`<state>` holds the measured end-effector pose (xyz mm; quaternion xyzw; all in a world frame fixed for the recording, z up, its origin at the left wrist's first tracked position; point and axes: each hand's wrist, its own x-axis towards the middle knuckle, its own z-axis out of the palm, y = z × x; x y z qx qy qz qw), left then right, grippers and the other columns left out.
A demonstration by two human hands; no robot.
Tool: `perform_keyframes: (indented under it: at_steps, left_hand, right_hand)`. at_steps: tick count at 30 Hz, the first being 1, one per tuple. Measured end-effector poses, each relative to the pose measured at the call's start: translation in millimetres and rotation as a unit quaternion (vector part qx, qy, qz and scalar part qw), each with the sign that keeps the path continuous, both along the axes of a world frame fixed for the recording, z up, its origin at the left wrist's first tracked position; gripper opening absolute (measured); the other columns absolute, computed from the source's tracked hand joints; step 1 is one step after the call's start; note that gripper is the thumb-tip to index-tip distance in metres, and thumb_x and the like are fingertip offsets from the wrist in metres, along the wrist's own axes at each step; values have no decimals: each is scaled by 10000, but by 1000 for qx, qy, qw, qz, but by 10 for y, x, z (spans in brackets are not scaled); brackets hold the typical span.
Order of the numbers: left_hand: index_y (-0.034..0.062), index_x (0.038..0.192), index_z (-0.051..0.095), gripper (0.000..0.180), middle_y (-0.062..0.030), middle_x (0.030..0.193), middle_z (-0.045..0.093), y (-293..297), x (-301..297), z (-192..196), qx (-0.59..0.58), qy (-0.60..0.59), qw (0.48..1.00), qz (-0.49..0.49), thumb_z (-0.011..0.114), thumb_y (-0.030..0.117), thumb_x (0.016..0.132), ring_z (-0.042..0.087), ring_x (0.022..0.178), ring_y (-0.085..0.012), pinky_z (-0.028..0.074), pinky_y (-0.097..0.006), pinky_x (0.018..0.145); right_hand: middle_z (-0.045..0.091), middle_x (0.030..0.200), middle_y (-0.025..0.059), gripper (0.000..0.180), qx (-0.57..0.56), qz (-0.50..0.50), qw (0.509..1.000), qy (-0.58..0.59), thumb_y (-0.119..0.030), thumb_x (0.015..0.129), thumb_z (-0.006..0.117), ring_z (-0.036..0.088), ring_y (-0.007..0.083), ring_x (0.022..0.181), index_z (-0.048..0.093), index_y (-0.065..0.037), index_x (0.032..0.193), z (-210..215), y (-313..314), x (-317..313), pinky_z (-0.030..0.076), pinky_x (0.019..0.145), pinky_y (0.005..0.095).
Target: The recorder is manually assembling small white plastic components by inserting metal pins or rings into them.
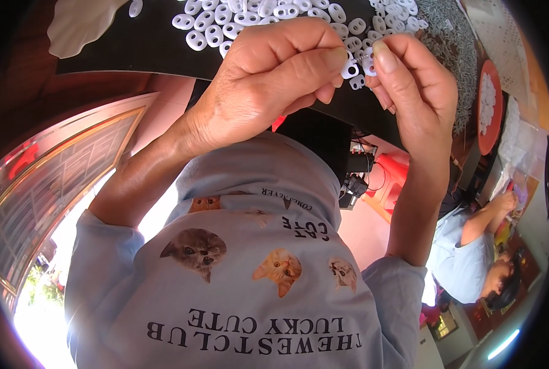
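In front of me, my left hand (277,77) pinches a white plastic two-hole cord lock piece (349,69) between thumb and fingers. My right hand (419,89) pinches a second, smaller white piece (368,63) with its thumb and forefinger. A thin metal spring (360,58) shows in the narrow gap between the two pieces. Both hands are closed and held close together above the table; the fingers partly cover the pieces. Behind them lies a spread of white oval two-hole pieces (214,35), with smaller white pieces (403,11) farther right.
A heap of small metal springs (451,67) covers the table's right side. Past it stands a red plate (497,114) with small white parts (486,98). A pale sheet (77,27) lies at the far left on the dark table (151,52). Another person (465,255) works at right.
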<state>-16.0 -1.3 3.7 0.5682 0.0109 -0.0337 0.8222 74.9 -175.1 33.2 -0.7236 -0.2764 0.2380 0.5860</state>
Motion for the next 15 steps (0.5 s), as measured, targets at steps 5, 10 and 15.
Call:
perform_keyframes:
  at_steps: [5,10,15]
  left_hand:
    - [-5,919,570,198,-45,711,560,14,1,-3,7,-5,1000,-6,428,120,976,369,507,-36,281,-175,453]
    - [-2,927,574,195,-41,715,564,5,7,-35,22,-21,999,-10,435,126,978,368,505,-32,277,-175,449]
    - [-1,938,575,191,-33,724,566,-14,-6,-93,56,-65,996,-14,452,137,984,373,529,-27,303,-172,474]
  right_hand:
    - [563,743,-16,169,-11,-6,1000,-10,-142,933,605,499,23,678,602,26,922,15,13,-19,403,596,161]
    - [567,751,-17,167,-3,1,1000,-3,-144,934,604,504,24,684,604,23,924,-19,0,-26,410,602,162]
    - [573,750,-20,167,-2,-3,1000,-12,-147,931,608,509,20,683,607,21,926,-43,-11,-49,415,603,162]
